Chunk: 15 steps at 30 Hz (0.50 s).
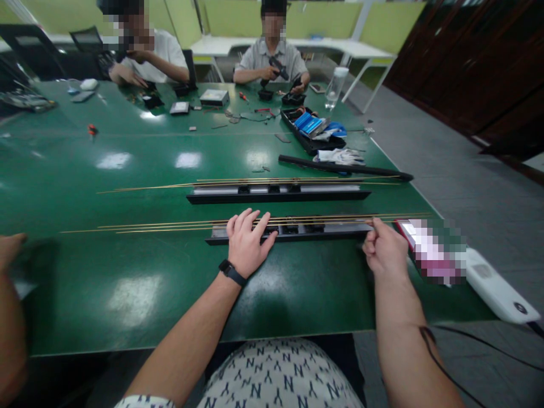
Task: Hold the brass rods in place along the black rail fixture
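A long black rail with a grey inner channel lies crosswise in front of me, black blocks set along it. Several thin brass-coloured rods run lengthwise over it and stick out past its left end. My left hand, wearing a black wristband, rests with spread fingers across the rail and rods. At the rail's right end, my right hand is closed, thumb and forefinger pinching a rod. A second similar rail lies parallel behind, with more rods along it.
Right of my hand are a red-edged phone and a white power strip. Beyond lie a black tube, gloves and a black tray. Two people work across the green table; another person's arm shows at left.
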{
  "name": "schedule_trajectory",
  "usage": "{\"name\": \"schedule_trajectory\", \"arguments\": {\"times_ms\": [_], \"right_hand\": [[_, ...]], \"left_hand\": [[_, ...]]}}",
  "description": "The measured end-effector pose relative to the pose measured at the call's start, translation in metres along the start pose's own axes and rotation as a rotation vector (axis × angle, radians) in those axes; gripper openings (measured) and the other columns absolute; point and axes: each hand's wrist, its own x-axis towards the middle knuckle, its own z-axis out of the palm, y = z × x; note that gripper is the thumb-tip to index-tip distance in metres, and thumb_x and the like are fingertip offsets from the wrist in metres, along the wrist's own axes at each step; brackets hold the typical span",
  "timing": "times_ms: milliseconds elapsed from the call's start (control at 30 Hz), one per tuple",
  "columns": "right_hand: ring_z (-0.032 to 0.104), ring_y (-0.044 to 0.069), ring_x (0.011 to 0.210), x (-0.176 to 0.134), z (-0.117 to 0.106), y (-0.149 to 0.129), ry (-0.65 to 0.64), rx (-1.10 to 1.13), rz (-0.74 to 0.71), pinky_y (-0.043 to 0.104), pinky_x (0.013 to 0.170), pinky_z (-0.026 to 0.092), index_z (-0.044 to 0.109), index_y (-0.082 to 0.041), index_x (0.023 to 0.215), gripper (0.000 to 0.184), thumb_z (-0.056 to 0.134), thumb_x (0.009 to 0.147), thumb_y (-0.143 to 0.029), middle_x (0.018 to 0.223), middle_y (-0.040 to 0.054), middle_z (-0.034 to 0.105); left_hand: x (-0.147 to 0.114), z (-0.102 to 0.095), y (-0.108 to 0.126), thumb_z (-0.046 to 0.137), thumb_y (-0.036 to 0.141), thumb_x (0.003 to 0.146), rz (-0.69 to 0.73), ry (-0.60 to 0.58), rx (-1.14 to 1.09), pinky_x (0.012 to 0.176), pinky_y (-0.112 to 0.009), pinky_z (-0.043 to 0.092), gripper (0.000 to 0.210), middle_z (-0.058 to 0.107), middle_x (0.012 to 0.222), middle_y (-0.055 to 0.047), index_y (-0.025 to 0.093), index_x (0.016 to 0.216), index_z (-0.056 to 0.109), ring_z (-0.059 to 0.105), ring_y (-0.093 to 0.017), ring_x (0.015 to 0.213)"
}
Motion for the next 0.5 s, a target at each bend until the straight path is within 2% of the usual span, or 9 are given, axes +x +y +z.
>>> {"name": "schedule_trajectory", "arguments": {"times_ms": [167, 500], "right_hand": [[0.037, 0.005, 0.030, 0.0066, -0.0041, -0.0027, 0.096, 0.029, 0.004, 0.017, 0.026, 0.026, 0.070, -0.017, 0.081, 0.020, 0.079, 0.084, -0.034, 0.048, -0.0067, 0.053], [0.034, 0.006, 0.027, 0.0043, -0.0028, -0.0005, 0.088, -0.020, 0.002, 0.018, 0.024, 0.021, 0.068, -0.017, 0.077, 0.028, 0.080, 0.082, -0.041, 0.045, -0.0062, 0.052]], "left_hand": [[0.0005, -0.0006, 0.0002, 0.063, 0.046, 0.098, 0.005, -0.002, 0.011, 0.120, -0.053, 0.029, 0.043, 0.068, 0.138, -0.011, 0.028, 0.136, 0.068, 0.052, -0.032, 0.140], [-0.0002, 0.0004, -0.0004, 0.063, 0.047, 0.098, 0.014, 0.008, 0.026, 0.119, -0.052, 0.030, 0.043, 0.068, 0.137, -0.011, 0.028, 0.136, 0.068, 0.053, -0.032, 0.139]]}}
